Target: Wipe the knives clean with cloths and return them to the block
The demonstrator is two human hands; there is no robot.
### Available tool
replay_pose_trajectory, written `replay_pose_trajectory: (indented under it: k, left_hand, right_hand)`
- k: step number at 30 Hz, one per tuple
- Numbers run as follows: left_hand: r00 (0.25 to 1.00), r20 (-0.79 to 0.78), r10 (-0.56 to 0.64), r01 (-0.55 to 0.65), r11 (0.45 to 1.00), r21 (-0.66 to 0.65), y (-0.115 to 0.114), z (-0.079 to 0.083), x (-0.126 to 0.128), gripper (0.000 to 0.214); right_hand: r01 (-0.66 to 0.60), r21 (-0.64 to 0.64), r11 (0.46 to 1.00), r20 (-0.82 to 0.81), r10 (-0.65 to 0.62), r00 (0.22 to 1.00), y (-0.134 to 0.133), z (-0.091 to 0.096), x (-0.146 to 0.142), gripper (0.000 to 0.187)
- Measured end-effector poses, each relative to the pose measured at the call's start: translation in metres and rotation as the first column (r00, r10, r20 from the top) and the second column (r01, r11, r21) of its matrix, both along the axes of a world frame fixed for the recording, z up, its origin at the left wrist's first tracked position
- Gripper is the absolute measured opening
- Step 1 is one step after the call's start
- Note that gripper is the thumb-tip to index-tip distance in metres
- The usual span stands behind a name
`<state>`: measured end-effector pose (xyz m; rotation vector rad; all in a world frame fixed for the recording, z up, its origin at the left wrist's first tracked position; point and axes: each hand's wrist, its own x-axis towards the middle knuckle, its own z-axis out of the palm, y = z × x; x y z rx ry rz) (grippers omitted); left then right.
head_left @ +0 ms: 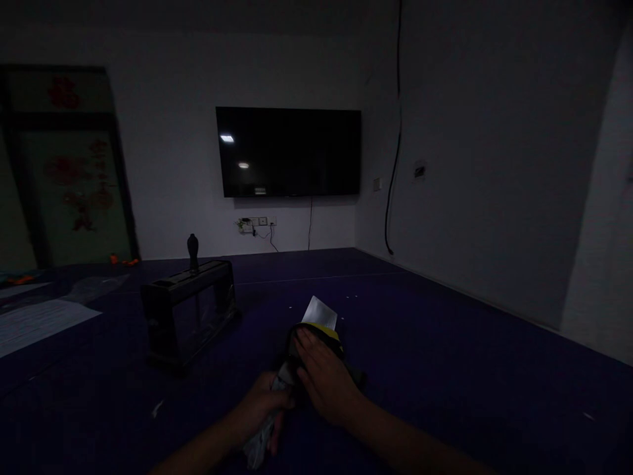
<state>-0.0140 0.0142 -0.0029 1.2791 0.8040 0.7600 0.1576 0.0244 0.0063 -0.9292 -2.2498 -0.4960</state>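
The room is dim. My right hand [324, 379] lies with fingers stretched out flat on a dark bundle with a yellow edge [330, 331], and a pale card or sheet [319, 311] sticks up behind it. My left hand [262, 404] is curled round a light grey crumpled piece, perhaps cloth or plastic [260, 443], just left of the bundle. Both hands are low in the middle of the view, over the dark blue floor [445, 356].
A low black stand [185, 310] with a small dark bottle [192, 251] on top sits to the left. Pale sheets [42, 320] lie at far left. A wall-mounted dark TV [289, 152], sockets with cables [257, 224] below it, and a door [69, 178] at left.
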Motion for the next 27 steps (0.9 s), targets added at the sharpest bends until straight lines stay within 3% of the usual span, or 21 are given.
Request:
replay_pose_trajectory:
  k: [11, 17, 21, 27]
  left_hand:
    - [0.986, 0.091, 0.136, -0.133, 0.990, -0.037, -0.0025, 0.0012, 0.0006, 0.021]
    - [0.983, 0.104, 0.152, -0.148, 0.988, -0.045, -0.0024, -0.0012, -0.0001, 0.019]
    - [0.989, 0.086, 0.121, -0.117, 0.992, -0.050, 0.0010, -0.0031, -0.0009, 0.015]
    - [0.998, 0.006, -0.059, 0.059, 0.997, -0.046, 0.0035, 0.0027, -0.0005, 0.012]
  right_hand:
    - [0.131, -0.059, 0.990, -0.133, -0.138, 0.982, 0.0036, 0.0014, 0.0007, 0.045]
    - [0.131, -0.076, 0.988, -0.136, -0.140, 0.981, 0.0044, 0.0002, 0.0019, 0.045]
    - [0.110, -0.070, 0.991, -0.151, -0.120, 0.981, 0.0036, 0.0002, 0.0041, 0.045]
    - [0.044, -0.011, 0.999, -0.095, -0.044, 0.994, 0.0006, 0.0021, 0.0056, 0.048]
